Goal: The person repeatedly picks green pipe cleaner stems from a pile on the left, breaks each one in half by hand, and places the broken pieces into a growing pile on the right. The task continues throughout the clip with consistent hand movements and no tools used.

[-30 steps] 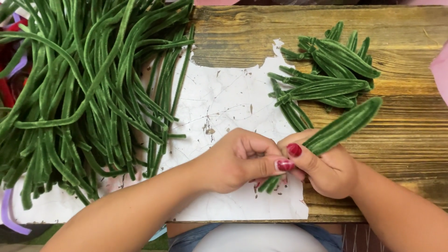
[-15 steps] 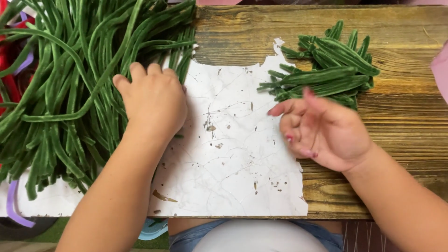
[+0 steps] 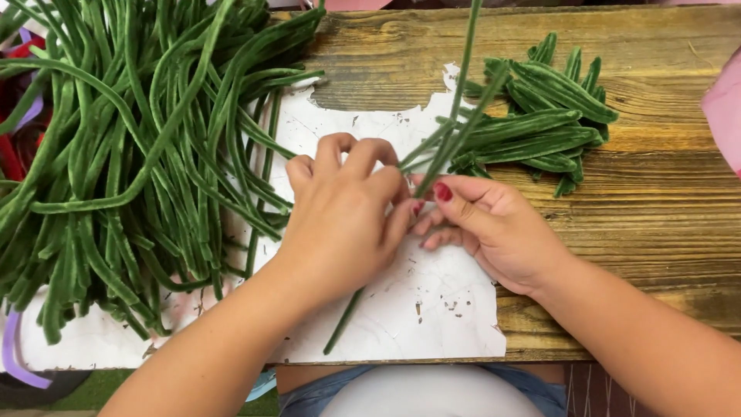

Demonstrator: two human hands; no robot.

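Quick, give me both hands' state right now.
Left hand: closed on the green stem.
Right hand: pinching the same stem.

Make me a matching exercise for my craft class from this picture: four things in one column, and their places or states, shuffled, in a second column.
Things:
1. long green velvet stems
2. folded green velvet leaves
3. single green stem
4. torn white paper

Places or states:
A. lying flat on the wooden board under both hands
B. loose heap at the left
C. small pile at the upper right of the board
D. held up between the left hand and right hand

Pairs: 1-B, 2-C, 3-D, 4-A
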